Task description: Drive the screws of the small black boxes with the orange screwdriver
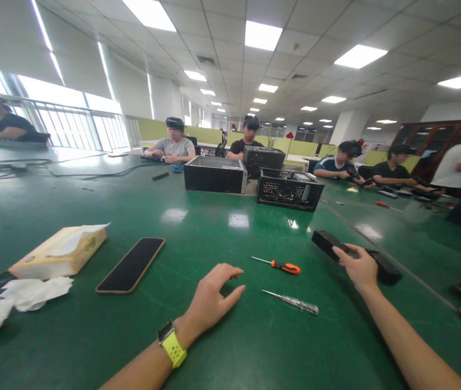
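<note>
My left hand [213, 295], a yellow-banded watch on its wrist, is over the green table with thumb and fingers apart and nothing between them. To its right lie an orange-and-black handled screwdriver [286, 267] and a slim screwdriver with a clear handle [299, 305], both pointing left. My right hand [358, 266] grips a black oblong block [328, 244] between thumb and fingers. More black material [385, 269] shows on the other side of that hand; whether it belongs to the same piece I cannot tell.
A phone [131, 265], a tissue pack [62, 252] and crumpled tissues [37, 292] lie at left. Two black metal computer cases [214, 177] [289, 192] stand farther back. Another screwdriver [383, 205] lies at far right. Several people sit around the table.
</note>
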`<state>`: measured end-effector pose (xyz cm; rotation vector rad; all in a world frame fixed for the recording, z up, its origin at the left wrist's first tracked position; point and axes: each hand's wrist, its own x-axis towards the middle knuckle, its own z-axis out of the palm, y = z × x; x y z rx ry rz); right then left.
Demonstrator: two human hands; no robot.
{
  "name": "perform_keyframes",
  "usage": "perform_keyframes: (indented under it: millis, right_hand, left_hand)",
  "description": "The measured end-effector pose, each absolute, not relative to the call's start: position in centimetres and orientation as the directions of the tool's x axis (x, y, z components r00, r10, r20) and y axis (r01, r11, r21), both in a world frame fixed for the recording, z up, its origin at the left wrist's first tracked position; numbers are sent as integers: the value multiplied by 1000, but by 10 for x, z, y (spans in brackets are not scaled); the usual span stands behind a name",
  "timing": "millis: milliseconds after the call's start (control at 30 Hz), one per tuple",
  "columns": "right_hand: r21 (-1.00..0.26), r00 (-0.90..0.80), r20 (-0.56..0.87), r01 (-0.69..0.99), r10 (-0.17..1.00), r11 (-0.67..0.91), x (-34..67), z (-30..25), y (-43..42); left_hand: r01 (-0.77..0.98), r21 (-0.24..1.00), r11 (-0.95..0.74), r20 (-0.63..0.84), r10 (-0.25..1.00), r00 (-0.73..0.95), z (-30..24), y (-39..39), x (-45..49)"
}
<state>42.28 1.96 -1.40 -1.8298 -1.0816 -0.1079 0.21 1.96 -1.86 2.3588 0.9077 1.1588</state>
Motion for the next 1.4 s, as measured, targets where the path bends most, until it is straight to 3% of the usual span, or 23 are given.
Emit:
perform_keyframes:
  millis: [100,167,267,333,433,500,633,733,1000,1233,1300,1400]
  right_hand:
    - [-730,320,390,679,864,78,358,-11,5]
    - [-740,107,325,648,940,182,310,-11,-9]
    - [-754,-332,236,530,913,387,256,-14,-30]
    - [-772,-420,217,478,881,419,239,-14,-37]
    - [-756,-425,259,470,868,456,243,-13,-36]
    - [-681,-333,342,557,879,476,257,-12,-28]
    - [-571,-16,451,764,892,302,291,-15,-3]
    - [-600,40,412,764,910,238,310,-23,13]
    - [-767,76,251,623,965,150,309,-24,19]
    - [-951,-83,-85,305,993,-56,275,-12,-18]
    - [-970,-85,-116,222,990,-95,268,-12,-24]
    - [-968,-25,-61,246,998,-53,265,-13,-26]
  left_hand:
    - [408,516,-753,629,657,416,-13,18,1]
    - [434,475,-766,642,639,424,-8,15,-1]
    - [385,442,-810,555,584,593,-3,10,-5]
    - [316,476,-821,443,534,720,-2,8,-7]
    - [296,531,-794,383,536,752,-2,9,-9]
    - [309,542,-781,378,556,740,-2,11,-9]
    - [329,542,-773,386,577,720,0,12,-8]
    - [334,553,-763,419,601,681,0,11,-6]
    - [365,564,-741,439,643,627,-6,9,-2]
    - [382,519,-765,392,610,688,-1,13,-8]
    - [391,512,-765,385,611,692,0,14,-9]
    - [379,519,-766,395,608,688,0,14,-10]
